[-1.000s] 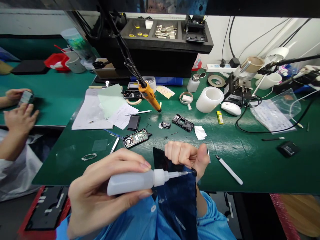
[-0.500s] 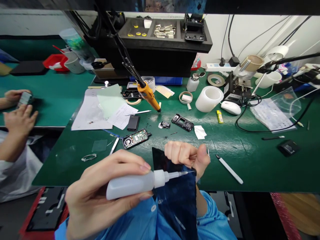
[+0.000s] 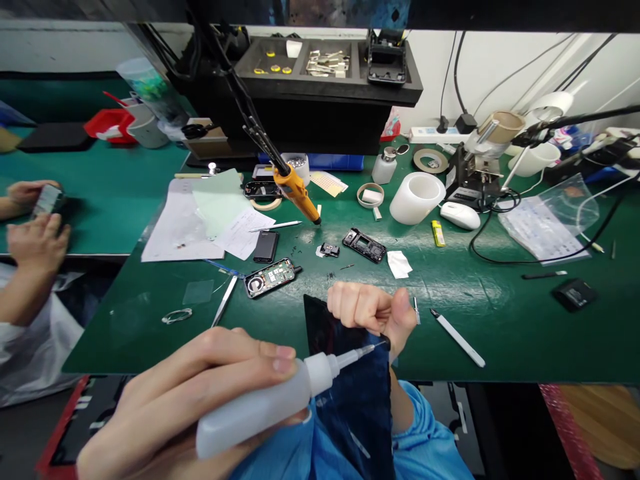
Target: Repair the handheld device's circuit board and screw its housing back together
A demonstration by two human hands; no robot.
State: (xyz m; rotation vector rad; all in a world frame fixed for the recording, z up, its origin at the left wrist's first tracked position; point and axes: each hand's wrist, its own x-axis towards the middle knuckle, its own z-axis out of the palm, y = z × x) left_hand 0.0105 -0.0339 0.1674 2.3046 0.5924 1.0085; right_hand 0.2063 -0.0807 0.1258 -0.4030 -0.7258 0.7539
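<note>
Fingers (image 3: pixel 260 352) of the left hand (image 3: pixel 200 400) are wrapped and pressed around a white squeeze bottle (image 3: pixel 255 410), which lies tilted in the near left of the view with its needle tip (image 3: pixel 373 347) pointing right and slightly up. That tip reaches the right hand (image 3: pixel 373 310), whose fingers are curled into a closed fist, pinching the top edge of a dark blue sheet (image 3: pixel 350 380) between thumb and forefinger. Whether the needle actually touches the sheet or the thumb I cannot tell. From the fist the sheet hangs down over the near edge of the green table (image 3: pixel 500 320) and across a blue sleeve (image 3: pixel 425 447)

On the table just right of the fist lies a white pen-like tool (image 3: pixel 457 338). Farther away, left of centre, sit an opened phone body (image 3: pixel 270 277) and a black phone (image 3: pixel 265 246), with tweezers (image 3: pixel 225 300) nearby. A second opened phone part (image 3: pixel 365 245) and a white wipe (image 3: pixel 400 264) lie beyond the fist. An orange-handled tool (image 3: pixel 297 193) hangs tip-down over the middle of the table, and a white cup (image 3: pixel 417 197) and a mouse (image 3: pixel 460 215) stand to the far right. At the far left, another person's hands (image 3: pixel 35 227) hold a small device over a neighbouring bench
</note>
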